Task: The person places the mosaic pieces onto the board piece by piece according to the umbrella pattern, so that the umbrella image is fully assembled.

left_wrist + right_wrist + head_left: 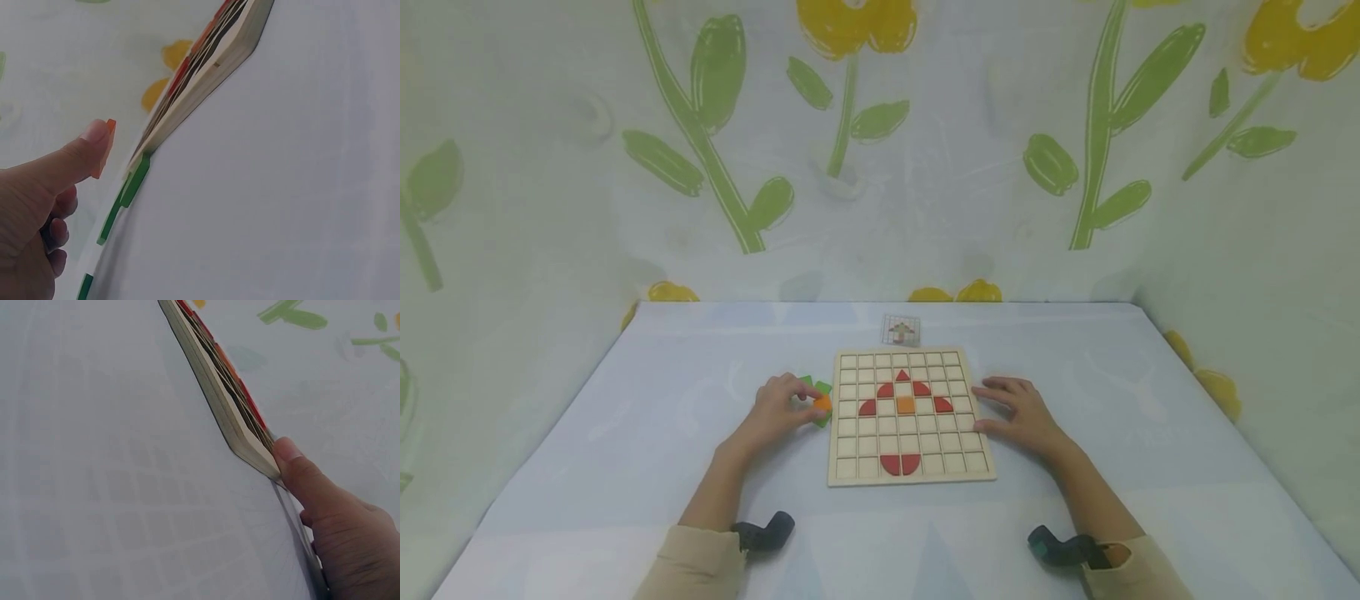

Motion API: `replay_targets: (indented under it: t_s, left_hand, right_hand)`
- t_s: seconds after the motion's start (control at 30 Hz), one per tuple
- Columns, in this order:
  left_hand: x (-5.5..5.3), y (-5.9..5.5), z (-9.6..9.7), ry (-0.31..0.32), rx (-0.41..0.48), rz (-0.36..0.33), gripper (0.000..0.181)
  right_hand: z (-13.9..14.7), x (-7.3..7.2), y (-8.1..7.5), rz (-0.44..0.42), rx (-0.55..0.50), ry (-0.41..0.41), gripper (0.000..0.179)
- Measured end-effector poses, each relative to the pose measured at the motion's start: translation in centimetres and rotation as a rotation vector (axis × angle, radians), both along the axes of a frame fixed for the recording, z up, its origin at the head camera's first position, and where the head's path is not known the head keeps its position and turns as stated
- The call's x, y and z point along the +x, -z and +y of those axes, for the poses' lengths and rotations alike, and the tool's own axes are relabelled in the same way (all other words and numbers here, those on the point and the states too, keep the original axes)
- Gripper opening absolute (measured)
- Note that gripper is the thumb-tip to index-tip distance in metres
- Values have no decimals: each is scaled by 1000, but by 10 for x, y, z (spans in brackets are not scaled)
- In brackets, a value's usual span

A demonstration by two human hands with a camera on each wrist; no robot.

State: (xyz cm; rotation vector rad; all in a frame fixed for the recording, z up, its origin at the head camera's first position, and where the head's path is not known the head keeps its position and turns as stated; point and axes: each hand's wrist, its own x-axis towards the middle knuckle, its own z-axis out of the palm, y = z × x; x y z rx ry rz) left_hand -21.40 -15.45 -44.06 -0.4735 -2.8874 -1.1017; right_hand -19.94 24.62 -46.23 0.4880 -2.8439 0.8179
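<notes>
My left hand point(781, 406) pinches an orange square tile point(823, 403) between thumb and fingers, just off the board's left edge. In the left wrist view the orange tile point(106, 150) is held up on edge, above several green tiles point(134, 181) lying on the table. The wooden grid board point(865, 471) lies flat, with red pieces point(890, 464) and one orange tile in its cells. At the right side, my right hand point(1018, 414) rests with fingers loosely spread and fingertips at the board's edge. The right wrist view shows its thumb point(294, 456) against the board's rim.
A small pattern card point(900, 330) with a similar figure lies behind the board. The white table point(700, 350) runs back to a cloth wall printed with flowers. Black wrist straps with camera mounts point(767, 532) stick out from both sleeves.
</notes>
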Motion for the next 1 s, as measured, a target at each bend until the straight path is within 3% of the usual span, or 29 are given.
replay_targets:
  t_s: [0.3, 0.5, 1.0]
  left_hand:
    - [6, -1, 17, 62, -29, 39, 30]
    - [9, -1, 28, 65, -38, 32, 27]
    - [14, 3, 46, 170, -4, 89, 27]
  right_hand:
    - [-1, 2, -1, -9, -11, -1, 59]
    - [0, 2, -1, -7, -8, -4, 59]
    - [-1, 2, -2, 1, -11, -4, 59]
